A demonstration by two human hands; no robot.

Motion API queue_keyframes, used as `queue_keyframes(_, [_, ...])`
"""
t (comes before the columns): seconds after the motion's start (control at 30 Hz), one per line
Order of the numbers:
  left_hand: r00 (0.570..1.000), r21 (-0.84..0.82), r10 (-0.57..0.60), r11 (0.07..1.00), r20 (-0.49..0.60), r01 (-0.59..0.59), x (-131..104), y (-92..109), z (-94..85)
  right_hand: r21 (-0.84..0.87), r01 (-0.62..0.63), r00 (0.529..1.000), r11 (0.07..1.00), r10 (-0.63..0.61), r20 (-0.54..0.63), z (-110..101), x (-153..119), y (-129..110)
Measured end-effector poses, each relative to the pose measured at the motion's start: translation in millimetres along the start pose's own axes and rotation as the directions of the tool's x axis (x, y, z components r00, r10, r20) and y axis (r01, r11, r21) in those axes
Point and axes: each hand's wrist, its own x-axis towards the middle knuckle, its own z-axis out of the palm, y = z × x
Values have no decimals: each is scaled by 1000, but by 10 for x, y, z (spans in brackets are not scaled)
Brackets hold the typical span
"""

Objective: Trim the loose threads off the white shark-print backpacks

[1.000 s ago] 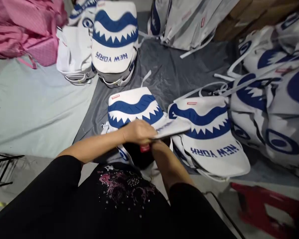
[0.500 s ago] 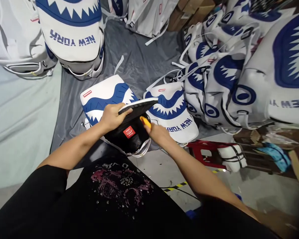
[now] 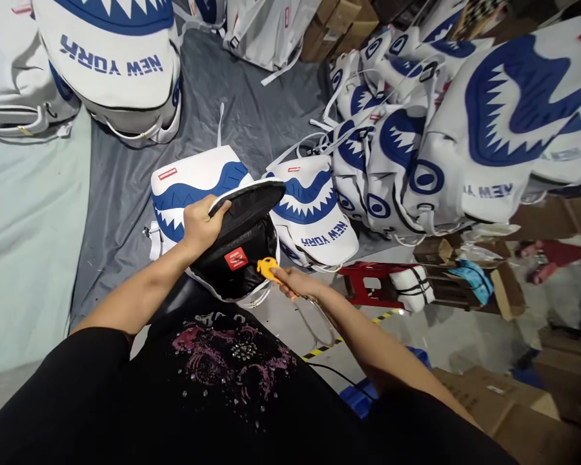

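Note:
A white backpack with a blue shark-mouth print (image 3: 198, 174) lies in front of me, its top flap raised and its black inside showing. My left hand (image 3: 204, 223) is closed on the edge of the raised flap (image 3: 249, 205). Inside the bag a red label (image 3: 235, 259) shows. My right hand (image 3: 293, 283) pinches a small orange tool (image 3: 268, 268) at the right side of the opening; a thin cord hangs by the wrist. Just right of the bag lies a second white and blue bag (image 3: 314, 206).
More shark-print bags stand to the right (image 3: 387, 174) and at the upper left (image 3: 121, 77). Grey cloth (image 3: 242, 97) covers the table. Beyond its near right edge are a red stool (image 3: 368, 284), cardboard boxes (image 3: 503, 400) and a blue crate (image 3: 356, 400).
The flap is tilted further open. My right hand has moved down and away from under the flap, with the orange tool more visible. The whole view has shifted to the right.

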Motion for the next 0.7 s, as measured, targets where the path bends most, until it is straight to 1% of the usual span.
queue_keyframes(0.07, [999,-2,37,999,31,-37,-16,57,27,178,66,992,982,-46,-115,201,234,39])
queue_keyframes(0.1, [997,-4,62,998,38,-61,-23,85,34,226,104,985,969,-68,-161,338,371,62])
queue_keyframes(0.13, [995,-3,91,996,43,-91,-29,115,36,238,160,974,958,-114,-196,491,511,94])
queue_keyframes(0.17, [990,3,128,992,53,-129,-36,147,34,205,233,949,951,-177,-261,651,647,140])
queue_keyframes(0.2, [982,12,175,984,69,-176,-44,183,28,136,330,894,934,-263,-362,805,773,196])
queue_keyframes(0.23, [970,23,228,973,87,-231,-52,222,20,46,421,830,906,-365,-421,946,887,260])
queue_keyframes(0.3, [934,46,337,938,121,-345,-68,303,6,-84,525,707,847,-489,-511,1158,1067,383])
queue_keyframes(0.33, [914,55,383,918,130,-393,-75,341,3,-107,550,669,829,-513,-538,1224,1131,429])
queue_keyframes(0.37, [900,66,415,902,136,-426,-81,376,5,-102,559,646,823,-510,-568,1264,1175,459])
queue_keyframes(0.4, [892,85,429,893,142,-442,-86,403,11,-80,564,634,822,-493,-596,1277,1199,474])
queue_keyframes(0.43, [893,110,425,890,150,-442,-91,423,20,-54,570,624,820,-475,-620,1264,1203,476])
queue_keyframes(0.5, [906,165,390,895,163,-415,-101,437,44,-14,575,607,818,-438,-663,1164,1148,468])
queue_keyframes(0.53, [915,187,367,899,166,-395,-107,431,55,-7,569,607,823,-426,-671,1079,1091,469])
queue_keyframes(0.57, [923,201,348,904,164,-377,-113,419,62,-13,548,622,836,-418,-663,975,1017,482])
queue_keyframes(0.63, [929,192,332,913,164,-360,-128,382,70,-56,473,670,879,-400,-625,724,822,544])
queue_keyframes(0.67, [927,171,335,916,171,-362,-137,362,72,-79,426,708,901,-387,-590,589,707,589])
queue_keyframes(0.7, [922,144,342,919,180,-368,-148,345,73,-85,377,768,922,-363,-528,454,585,640])
